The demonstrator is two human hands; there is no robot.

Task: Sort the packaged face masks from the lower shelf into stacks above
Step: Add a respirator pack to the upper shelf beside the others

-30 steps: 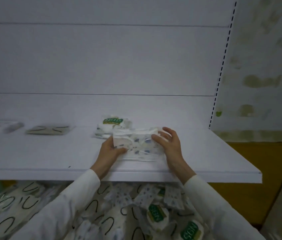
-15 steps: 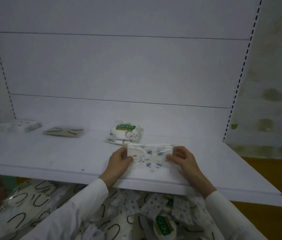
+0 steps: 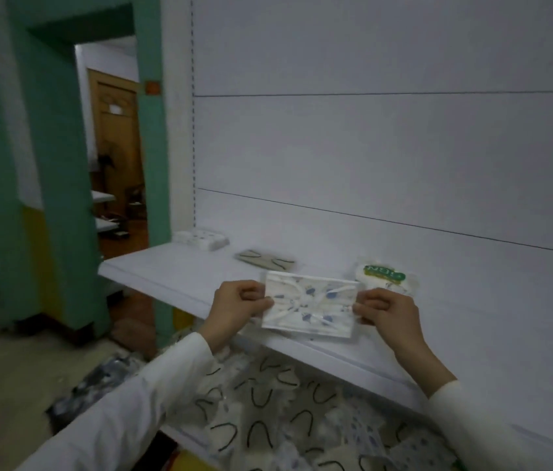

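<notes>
Most of the view is the white back panel [image 3: 387,147] of the shelving, with a green wall [image 3: 57,171] and an open doorway [image 3: 115,147] to its left. Next, the upper shelf [image 3: 173,275], white, running from left to right. Under it the lower shelf [image 3: 185,438] carries a loose pile of packaged masks [image 3: 268,419], black-curve prints mixed with blue-dot ones.

My white sleeves [image 3: 139,409] come up from below. My left hand [image 3: 234,307] pinches the left short edge of a blue-dot mask pack [image 3: 312,307], fingers curled, thumb on the front. My right hand [image 3: 390,314] pinches the right edge the same way. The pack is in a clear wrapper and sits flat-on to me over the front edge of the upper shelf, slightly tilted; I can't tell if it touches the shelf.

Three stacks sit further back on the upper shelf: a blue-dot stack [image 3: 200,239] at the far left, a black-curve pack [image 3: 266,260] in the middle, and a green-label pack [image 3: 384,277] just behind the held pack's right end.
</notes>
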